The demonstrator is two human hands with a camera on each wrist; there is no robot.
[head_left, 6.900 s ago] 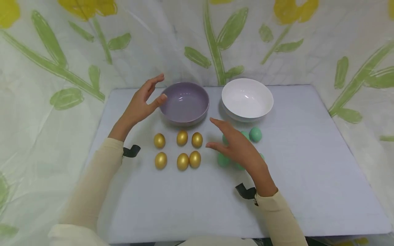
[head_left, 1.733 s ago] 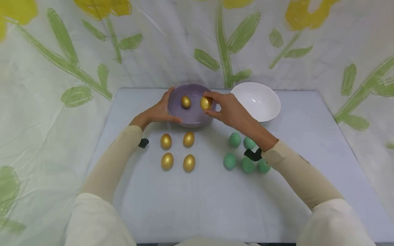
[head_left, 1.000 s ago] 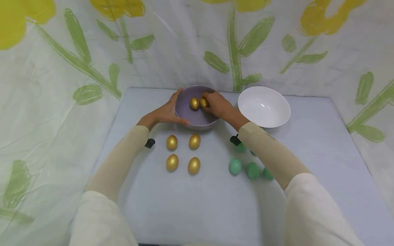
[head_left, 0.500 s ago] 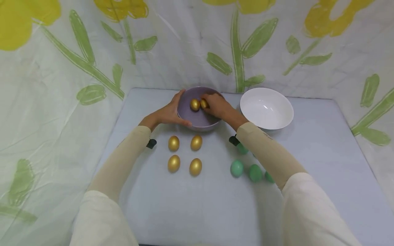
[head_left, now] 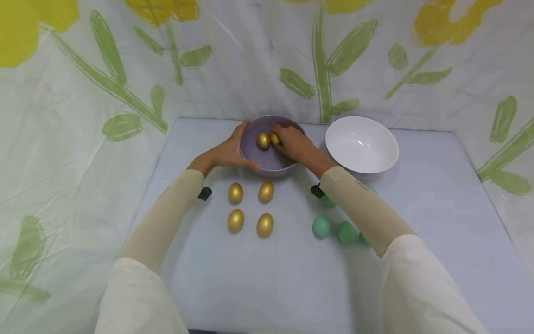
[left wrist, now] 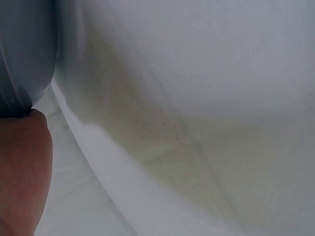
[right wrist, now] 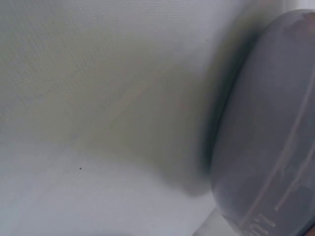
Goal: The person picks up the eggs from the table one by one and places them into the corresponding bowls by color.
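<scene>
The purple bowl [head_left: 267,163] stands at the back of the table. My left hand [head_left: 227,152] holds its left side, thumb along the front and fingers toward the back; in the left wrist view a fingertip [left wrist: 37,118] meets the bowl's edge. Inside the bowl my right hand [head_left: 294,143] grips a gold egg [head_left: 274,138], partly covered by the fingers. Another gold egg [head_left: 263,140] lies just left of it in the bowl. In front of the bowl, several gold eggs [head_left: 235,192] lie on the table in two rows.
To the right stands a white bowl [head_left: 360,146] with nothing in it. Several green eggs [head_left: 321,226] lie below it, partly hidden under my right forearm. A flower-printed sheet [head_left: 250,69] rises behind the white table [head_left: 292,287].
Two gold eggs have gone from the table row to the purple bowl. My left hand has come onto that bowl, and my right hand has lowered the second egg inside. The last half second shows little movement.
</scene>
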